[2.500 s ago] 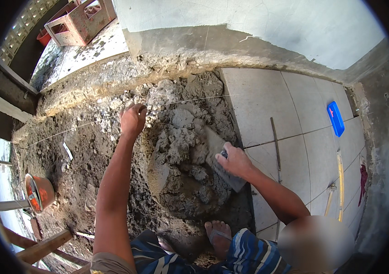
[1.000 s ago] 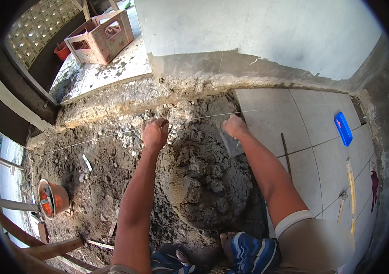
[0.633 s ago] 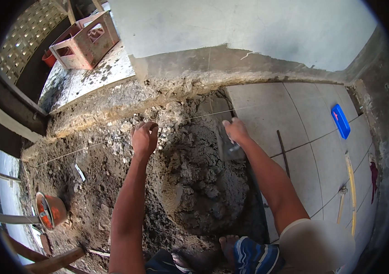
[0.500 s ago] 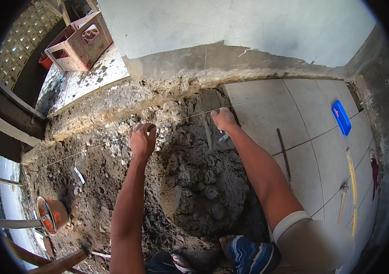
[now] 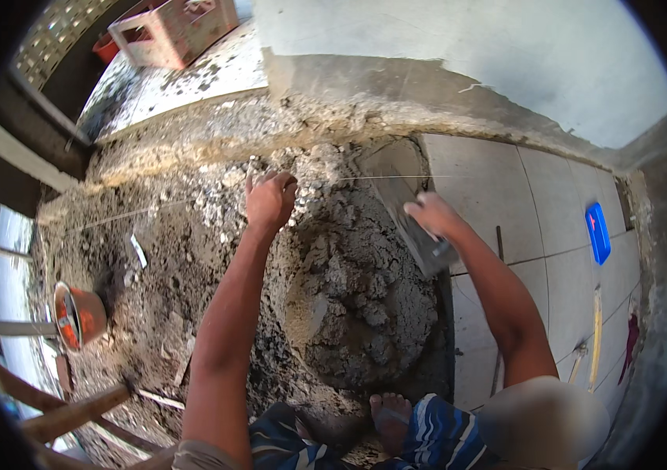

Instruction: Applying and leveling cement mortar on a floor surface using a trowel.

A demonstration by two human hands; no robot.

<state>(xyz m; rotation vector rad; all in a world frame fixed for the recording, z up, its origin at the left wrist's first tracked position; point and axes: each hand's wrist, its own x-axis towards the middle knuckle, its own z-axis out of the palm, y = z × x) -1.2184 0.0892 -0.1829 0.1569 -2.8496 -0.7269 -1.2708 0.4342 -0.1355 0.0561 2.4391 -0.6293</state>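
My left hand (image 5: 271, 200) is closed at the thin string (image 5: 134, 214) stretched across the dug ground, apparently pinching it. My right hand (image 5: 436, 217) grips a flat steel trowel (image 5: 398, 196), blurred slightly, lying on grey mortar beside the edge of the white tiles (image 5: 481, 196). A lumpy mound of wet mortar (image 5: 361, 298) sits between my forearms, just beyond my bare foot. Pale rubble lies under the string near my left hand.
An orange bucket (image 5: 87, 317) and wooden pieces (image 5: 67, 423) are at the left. A plastic crate (image 5: 165, 39) stands on a raised slab behind. A blue tray (image 5: 597, 233), yellow rule (image 5: 596, 337) and dark rod (image 5: 498, 243) lie on the tiles. A wall (image 5: 466, 27) borders the back.
My right hand and trowel went up to the string from beside the mound, and have since drawn slightly back toward me. My left hand stays at the string. The view has shifted.
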